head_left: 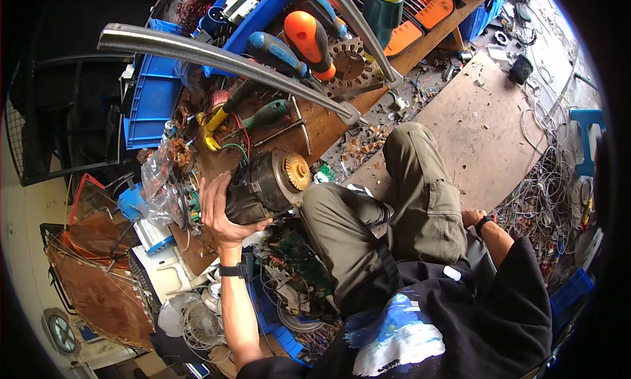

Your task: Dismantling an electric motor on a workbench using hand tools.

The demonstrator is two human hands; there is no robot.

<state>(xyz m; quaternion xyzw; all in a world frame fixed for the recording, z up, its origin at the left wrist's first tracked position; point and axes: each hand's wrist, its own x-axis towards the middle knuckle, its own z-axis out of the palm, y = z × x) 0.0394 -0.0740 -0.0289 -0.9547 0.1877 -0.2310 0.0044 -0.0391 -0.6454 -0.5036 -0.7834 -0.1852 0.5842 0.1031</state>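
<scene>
My left hand (225, 211) is wrapped around the back of a dark electric motor (263, 185), thumb along its lower side. The motor lies tilted by the workbench's edge near my left knee, and a brass-coloured finned wheel (298, 171) faces right on its end. Just beyond it are a green-handled screwdriver (268, 115), a hammer with a yellow head (209, 130) and a thin metal T-shaped rod (302, 126). My right hand (472, 218) is closed beside my right thigh, away from the motor. Whatever its fingers hold, if anything, is hidden.
Two long metal bars (217, 55) cross above the wooden bench (335, 132). Orange-handled (305, 40) and blue-handled screwdrivers (273, 50) stand behind. Blue crates (154, 96) are at left, a circuit-board pile (296, 260) below, and tangled wires (526, 208) at right.
</scene>
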